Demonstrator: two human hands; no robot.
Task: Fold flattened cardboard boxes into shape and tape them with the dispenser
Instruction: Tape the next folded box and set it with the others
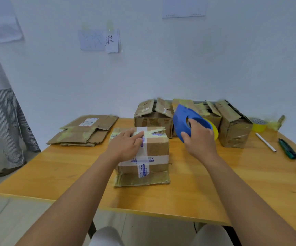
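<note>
A folded cardboard box [157, 148] with white printed tape strips stands in the middle of the wooden table [63, 174]. My left hand [126, 144] presses flat on its top, fingers straight along the tape seam. To the right of the box, my right hand [199, 139] grips a blue tape dispenser [182, 119] with a yellow tape roll, held above the table. A stack of flattened cardboard boxes [85, 130] lies at the table's back left.
Several assembled boxes [152, 118] stand along the back edge by the wall. At the right lie a white pen [265, 142], a dark green cutter [288, 148] and a yellow tape roll [259, 124]. A person in striped trousers [7, 125] stands at the left.
</note>
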